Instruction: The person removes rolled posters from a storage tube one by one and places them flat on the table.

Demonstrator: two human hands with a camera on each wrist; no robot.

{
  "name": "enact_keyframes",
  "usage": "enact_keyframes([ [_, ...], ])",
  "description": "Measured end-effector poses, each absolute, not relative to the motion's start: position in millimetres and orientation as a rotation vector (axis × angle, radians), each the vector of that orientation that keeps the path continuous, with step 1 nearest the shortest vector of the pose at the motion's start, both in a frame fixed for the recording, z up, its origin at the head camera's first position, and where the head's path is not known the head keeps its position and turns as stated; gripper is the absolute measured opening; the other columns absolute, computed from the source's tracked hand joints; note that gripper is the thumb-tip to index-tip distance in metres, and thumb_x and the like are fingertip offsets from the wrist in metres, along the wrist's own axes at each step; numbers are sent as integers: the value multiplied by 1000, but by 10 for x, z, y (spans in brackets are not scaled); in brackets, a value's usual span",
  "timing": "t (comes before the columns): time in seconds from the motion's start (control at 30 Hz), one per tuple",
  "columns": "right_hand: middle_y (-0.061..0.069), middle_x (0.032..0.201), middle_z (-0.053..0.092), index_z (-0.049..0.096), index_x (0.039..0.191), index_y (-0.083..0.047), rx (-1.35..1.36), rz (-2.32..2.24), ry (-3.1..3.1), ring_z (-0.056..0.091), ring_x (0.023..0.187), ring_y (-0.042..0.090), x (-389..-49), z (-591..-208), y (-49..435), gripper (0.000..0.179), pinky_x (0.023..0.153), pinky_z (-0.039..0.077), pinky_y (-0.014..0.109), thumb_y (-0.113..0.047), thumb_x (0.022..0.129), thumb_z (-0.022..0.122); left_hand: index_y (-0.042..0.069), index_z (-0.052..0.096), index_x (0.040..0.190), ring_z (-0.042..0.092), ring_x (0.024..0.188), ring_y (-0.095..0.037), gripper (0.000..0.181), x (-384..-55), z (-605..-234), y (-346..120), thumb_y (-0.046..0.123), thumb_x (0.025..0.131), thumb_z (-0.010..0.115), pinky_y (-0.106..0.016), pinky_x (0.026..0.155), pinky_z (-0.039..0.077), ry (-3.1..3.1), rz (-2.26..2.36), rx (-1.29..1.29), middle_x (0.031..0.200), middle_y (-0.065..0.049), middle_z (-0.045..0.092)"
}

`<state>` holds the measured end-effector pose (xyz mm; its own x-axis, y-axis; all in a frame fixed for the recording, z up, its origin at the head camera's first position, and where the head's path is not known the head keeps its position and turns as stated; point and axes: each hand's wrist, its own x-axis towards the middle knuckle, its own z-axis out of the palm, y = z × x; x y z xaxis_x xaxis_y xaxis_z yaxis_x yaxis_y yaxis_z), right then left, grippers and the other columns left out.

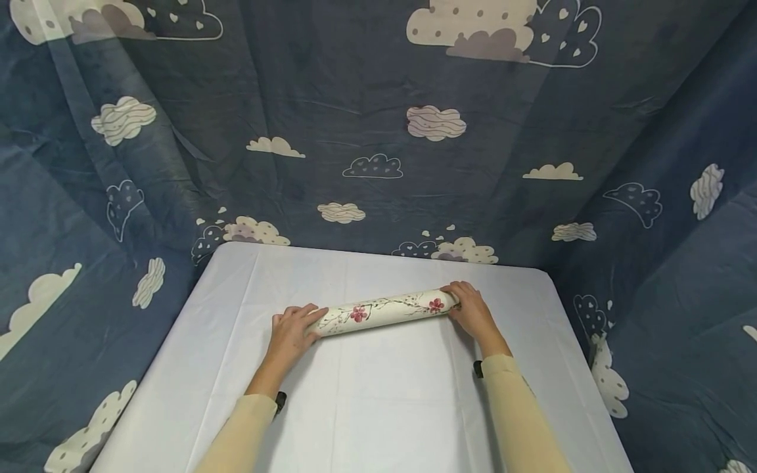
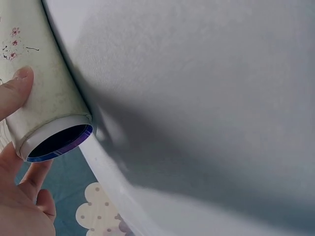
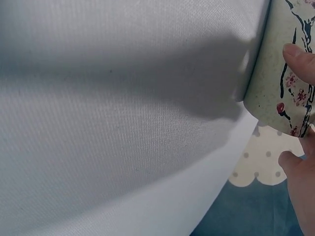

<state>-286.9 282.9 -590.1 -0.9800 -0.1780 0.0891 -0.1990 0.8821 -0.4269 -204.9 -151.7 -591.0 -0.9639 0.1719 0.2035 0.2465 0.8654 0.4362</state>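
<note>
Gripping a flower-patterned tube (image 1: pixel 384 312) at opposite ends with curled left hand (image 1: pixel 292 332) and right hand (image 1: pixel 475 313). Held aslant near the far edge of the tabletop (image 1: pixel 390 420)

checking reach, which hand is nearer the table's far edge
Right: the right hand holds the tube's right end, near the far edge; the left hand, at its left end, is farther away.

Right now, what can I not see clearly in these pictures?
Head view: flowered tube, underside hidden by its top.
Left wrist view: the tube's interior, too dark; left hand, partly cut by the left edge.
Right wrist view: right hand, partly cut by the right edge.
</note>
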Motion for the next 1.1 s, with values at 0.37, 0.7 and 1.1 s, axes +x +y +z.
enact_keyframes([
  [0.37,16,151,58,64,138,-17,323,729,-2996,43,150,40,-2875,-5878,2881,60,122,22,77,6,86,81,28,71,141,61,123,-29,62,-2031,-5902,-1479,21,82,90,-44,88,35,-2887,-742,-301,140,2,71],
  [0.7,21,164,46,59,146,-14,227,887,-3032,27,159,47,-2856,-5857,2863,64,127,15,72,-15,88,87,26,73,139,61,122,-30,61,-2017,-5915,-1494,19,81,91,-45,87,34,-2863,-759,-296,139,0,72],
  [1.1,16,171,37,37,165,-25,231,1052,-2916,34,157,45,-2773,-5668,2729,99,124,30,68,-32,83,93,28,73,138,61,123,-28,63,-1999,-5926,-1489,21,79,92,-43,87,33,-2850,-791,-273,141,1,71],
])
